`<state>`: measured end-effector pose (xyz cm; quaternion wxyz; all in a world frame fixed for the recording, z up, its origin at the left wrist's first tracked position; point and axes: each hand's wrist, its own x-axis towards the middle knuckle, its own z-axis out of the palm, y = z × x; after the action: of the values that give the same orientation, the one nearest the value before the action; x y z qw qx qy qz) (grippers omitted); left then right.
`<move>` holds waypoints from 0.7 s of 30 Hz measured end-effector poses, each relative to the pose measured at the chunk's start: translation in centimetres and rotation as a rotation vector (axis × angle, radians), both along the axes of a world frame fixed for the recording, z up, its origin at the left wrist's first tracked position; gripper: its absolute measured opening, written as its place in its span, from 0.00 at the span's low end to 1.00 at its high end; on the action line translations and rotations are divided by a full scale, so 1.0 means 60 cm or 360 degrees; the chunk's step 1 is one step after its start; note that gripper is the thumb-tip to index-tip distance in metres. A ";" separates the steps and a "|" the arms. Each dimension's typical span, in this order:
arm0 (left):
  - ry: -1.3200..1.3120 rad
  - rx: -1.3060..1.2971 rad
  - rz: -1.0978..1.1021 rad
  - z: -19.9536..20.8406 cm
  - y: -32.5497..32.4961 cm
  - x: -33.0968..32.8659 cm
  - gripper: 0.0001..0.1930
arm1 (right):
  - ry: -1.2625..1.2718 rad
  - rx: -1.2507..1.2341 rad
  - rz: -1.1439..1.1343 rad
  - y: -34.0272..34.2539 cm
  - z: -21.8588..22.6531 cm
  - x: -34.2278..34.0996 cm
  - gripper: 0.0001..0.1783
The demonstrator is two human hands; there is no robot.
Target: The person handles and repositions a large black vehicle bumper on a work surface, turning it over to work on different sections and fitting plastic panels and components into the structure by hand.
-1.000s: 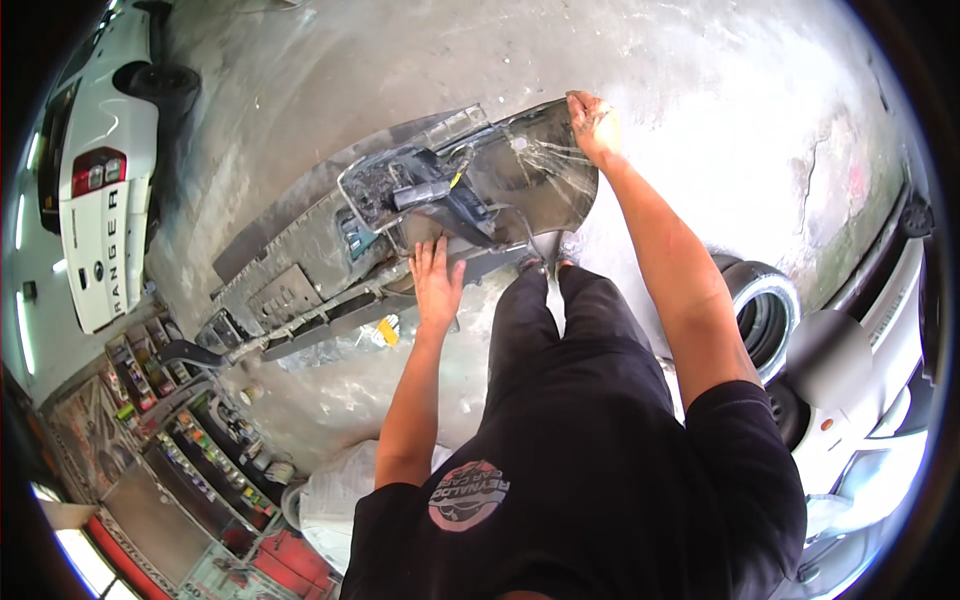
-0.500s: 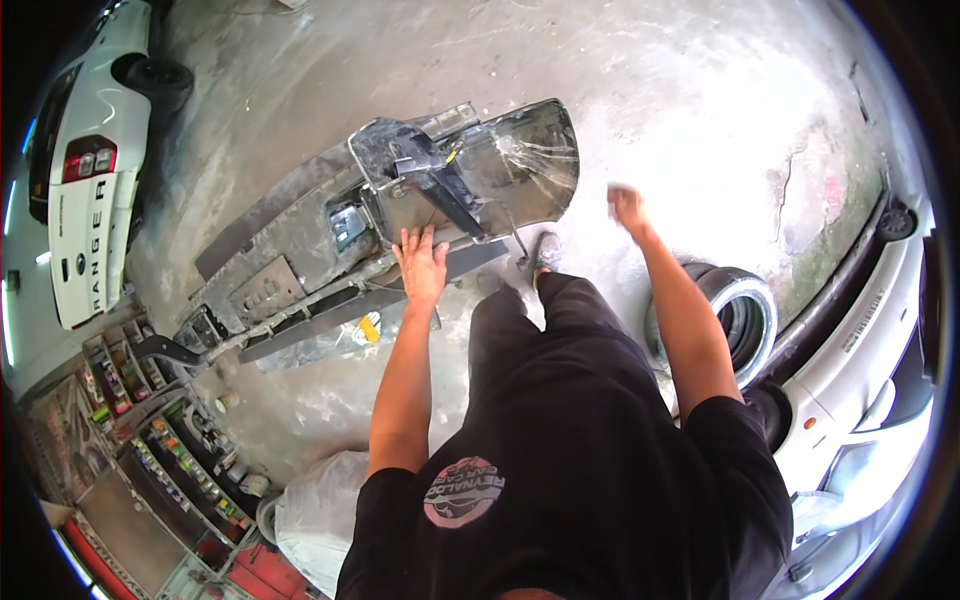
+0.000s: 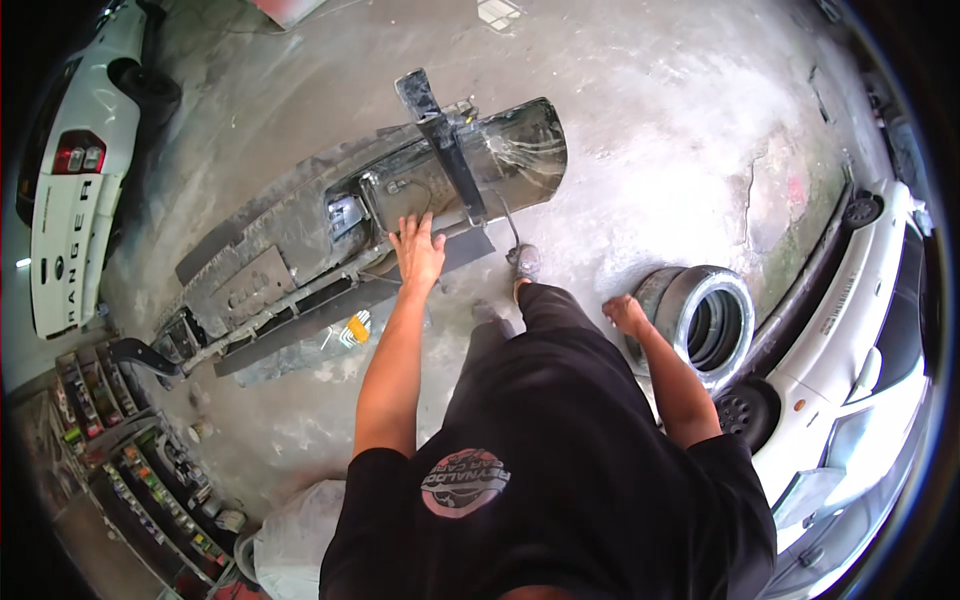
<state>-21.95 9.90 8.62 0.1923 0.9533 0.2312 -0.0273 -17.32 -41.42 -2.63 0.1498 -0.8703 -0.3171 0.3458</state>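
Note:
A long, dusty dark-grey vehicle bumper (image 3: 290, 225) lies diagonally in front of me, its broad rounded end to the right. My left hand (image 3: 418, 250) rests on its near edge, fingers spread and palm down, not wrapped round anything. Just beyond that hand, a black bar-like part (image 3: 450, 155) rises across the bumper and sticks out past its far side. My right hand (image 3: 626, 315) is off the bumper, close to the stacked tires (image 3: 705, 320) on my right. Its fingers are curled in, and whatever they may hold is hidden.
A white pickup (image 3: 75, 220) stands at the left and a white car (image 3: 830, 350) at the right. Lower left are racks of small bottles and cans (image 3: 150, 490) and a white bag (image 3: 295, 540). A yellow-and-white item (image 3: 355, 327) lies near the bumper.
My right hand has come back from beyond the tires toward my body. The black bar now reaches farther past the bumper's far side. My left hand stays on the near edge.

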 end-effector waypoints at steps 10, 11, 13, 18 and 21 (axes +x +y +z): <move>-0.0181 -0.0384 -0.0058 0.052 -0.057 -0.011 0.35 | 0.0808 0.0511 -0.1391 0.175 0.155 0.089 0.20; -0.0295 -0.0508 -0.0019 0.061 -0.066 -0.007 0.38 | 0.0805 0.0582 -0.1393 0.190 0.156 0.116 0.19; -0.0508 -0.0675 0.0055 0.071 -0.078 0.008 0.45 | 0.0758 0.0742 -0.1362 0.226 0.163 0.188 0.16; -0.0775 -0.0850 0.0317 0.146 -0.120 0.085 0.46 | 0.0456 0.0969 -0.1301 0.333 0.172 0.430 0.21; -0.0791 -0.0902 0.0479 0.166 -0.129 0.138 0.47 | -0.0003 0.0716 -0.0889 0.395 0.174 0.561 0.22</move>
<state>-13.64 2.18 18.56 0.4993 0.7956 0.2980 0.1700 16.34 -17.74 7.81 0.4261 -0.8689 -0.1352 0.2123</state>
